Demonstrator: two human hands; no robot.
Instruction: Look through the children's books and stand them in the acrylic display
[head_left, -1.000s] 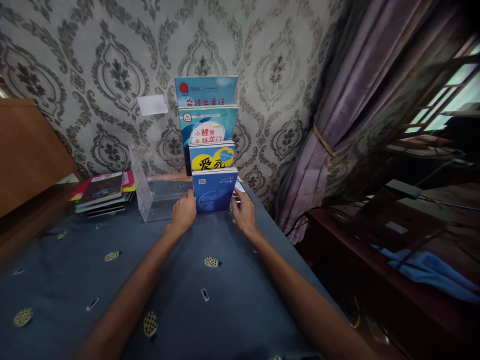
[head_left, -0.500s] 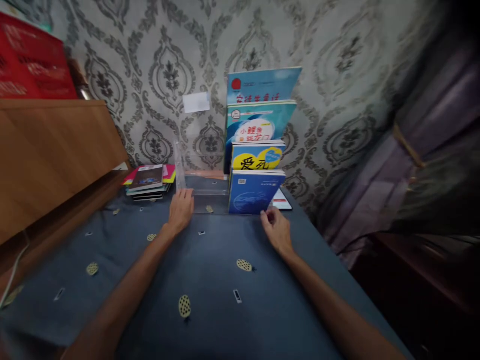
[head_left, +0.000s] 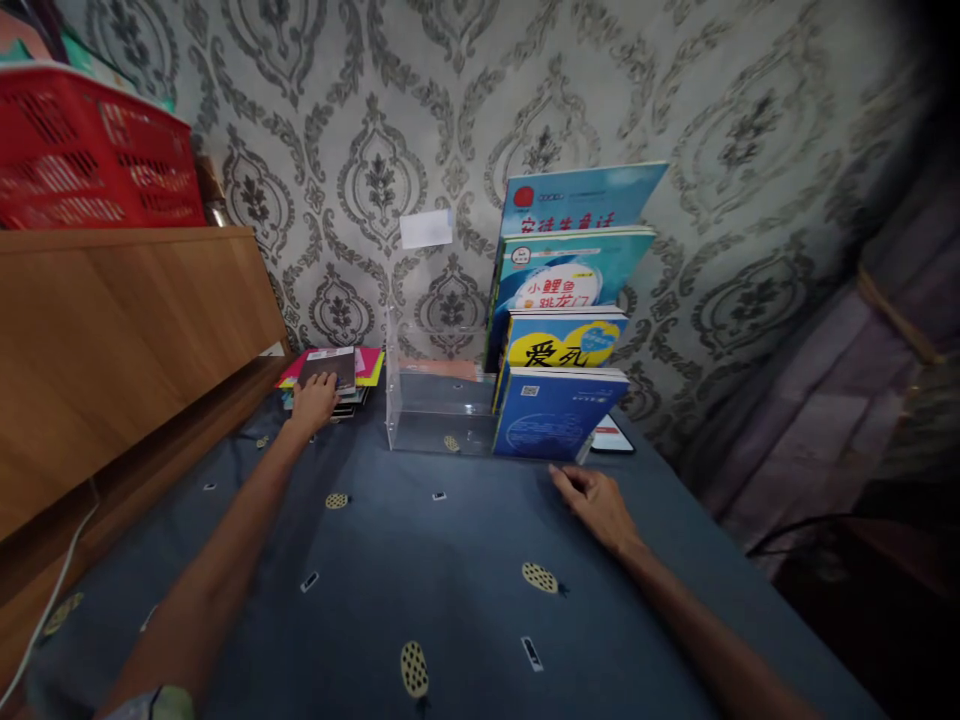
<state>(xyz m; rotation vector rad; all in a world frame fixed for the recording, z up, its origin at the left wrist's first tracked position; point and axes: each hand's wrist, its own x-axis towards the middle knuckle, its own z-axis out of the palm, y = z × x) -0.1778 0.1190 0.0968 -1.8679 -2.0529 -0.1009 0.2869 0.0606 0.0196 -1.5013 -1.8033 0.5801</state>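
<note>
My left hand (head_left: pixel 313 401) reaches to the far left and lies on top of a stack of thin books (head_left: pixel 334 375), fingers flat on the dark top cover. My right hand (head_left: pixel 596 500) rests on the blue cloth (head_left: pixel 450 580) just in front of the clear acrylic book rack (head_left: pixel 439 405), fingers loosely curled and holding nothing. Several books stand stepped in the rack's right side; the front one is a blue book (head_left: pixel 553 425), with a yellow-covered book (head_left: pixel 564 340) behind it.
A wooden headboard or cabinet (head_left: pixel 112 330) runs along the left with a red plastic basket (head_left: pixel 90 165) on top. A phone (head_left: pixel 611 438) lies right of the rack. Patterned wallpaper is behind; a purple curtain (head_left: pixel 862 370) hangs at right, where the surface ends.
My left hand left the rack and moved left onto the book stack. My right hand drew back from the blue book onto the cloth. The view swung left.
</note>
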